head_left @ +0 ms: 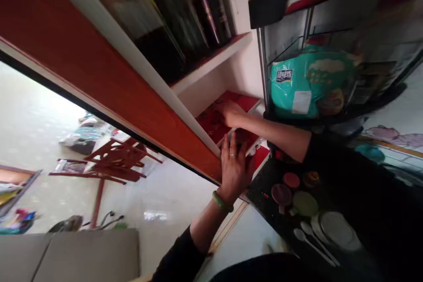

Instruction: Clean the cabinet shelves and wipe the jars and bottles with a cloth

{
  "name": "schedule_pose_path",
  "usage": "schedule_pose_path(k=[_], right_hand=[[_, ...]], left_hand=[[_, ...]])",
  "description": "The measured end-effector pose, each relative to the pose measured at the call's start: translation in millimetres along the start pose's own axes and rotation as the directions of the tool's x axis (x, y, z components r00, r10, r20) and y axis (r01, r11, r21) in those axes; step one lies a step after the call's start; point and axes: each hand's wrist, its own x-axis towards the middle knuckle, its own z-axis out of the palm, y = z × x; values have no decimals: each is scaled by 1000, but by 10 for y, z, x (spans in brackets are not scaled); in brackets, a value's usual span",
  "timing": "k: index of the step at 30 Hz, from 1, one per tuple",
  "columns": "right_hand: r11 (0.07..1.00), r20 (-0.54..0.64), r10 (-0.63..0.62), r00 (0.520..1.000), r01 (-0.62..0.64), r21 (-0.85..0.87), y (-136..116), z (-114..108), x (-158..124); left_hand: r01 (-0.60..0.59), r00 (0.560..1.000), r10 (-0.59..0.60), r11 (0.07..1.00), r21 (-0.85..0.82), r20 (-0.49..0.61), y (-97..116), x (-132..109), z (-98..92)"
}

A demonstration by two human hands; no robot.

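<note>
Shelf (245, 102): open room above | left hand (235, 165): by front edge, fingers parted | right hand (227, 113): inside, grip blurred, cannot tell

The location is a home, at a kitchen area that opens onto a living space. Indicators: a food packet (297, 81) on a rack (263, 66); lidded containers (292, 179) and spoons (300, 235) on a dark tabletop (261, 185); wooden furniture (132, 166) and grey upholstered seating (95, 257) beyond.
</note>
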Motion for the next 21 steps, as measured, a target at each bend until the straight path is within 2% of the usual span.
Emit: schedule_pose_path(k=[2, 4, 6, 7, 8, 10, 11, 12, 13, 14, 15, 16, 17, 19, 21], right_hand=[[992, 135, -56, 989, 40, 120, -115, -115, -175], [968, 259, -124, 958, 59, 245, -152, -261, -347], [918, 403, -230, 886, 60, 392, -79, -423, -487], [901, 424, -248, 871, 46, 432, -12, -491, -537], [893, 385, -225, 895, 31, 448, 59, -538, -572], [903, 151, -53, 987, -17, 430, 159, -548, -631], [901, 3, 40, 999, -37, 433, 168, -508, -673], [887, -103, 89, 991, -31, 461, 145, -445, -737], [859, -140, 62, 988, 18, 511, 96, -366, -827], [815, -130, -34, 991, 103, 571, 34, -277, -942], [747, -96, -181, 979, 200, 634, -27, -187, -1078], [674, -77, -322, 944, 286, 681, -70, -102, -1225], [637, -83, -387, 918, 331, 696, -86, -29, -1372], [679, -78, -343, 936, 305, 667, -17, 60, -1623], [791, -56, -201, 978, 196, 579, 130, 53, -1770]], left_hand=[[-82, 996, 79, 991, -106, -34, -21, -132, -125], [-135, 990, 124, 974, -181, -69, -53, -245, -260], [-162, 984, 141, 960, -229, -107, -86, -314, -389], [-155, 985, 131, 960, -234, -114, -99, -324, -441], [-141, 986, 117, 961, -236, -115, -106, -317, -479], [-103, 993, 82, 961, -256, -89, -106, -252, -512], [-79, 996, 67, 960, -269, -52, -101, -203, -509], [-53, 998, 57, 959, -278, 6, -95, -152, -500], [-27, 995, 51, 961, -276, 80, -90, -106, -494], [-8, 987, 49, 966, -257, 155, -85, -70, -497], [1, 974, 51, 973, -230, 222, -81, -49, -516], [-8, 960, 66, 977, -212, 271, -76, -43, -557], [-24, 951, 88, 977, -213, 298, -69, -52, -619], [-43, 956, 114, 965, -257, 270, -39, -94, -785], [-33, 984, 81, 958, -286, 160, 13, -124, -937]])
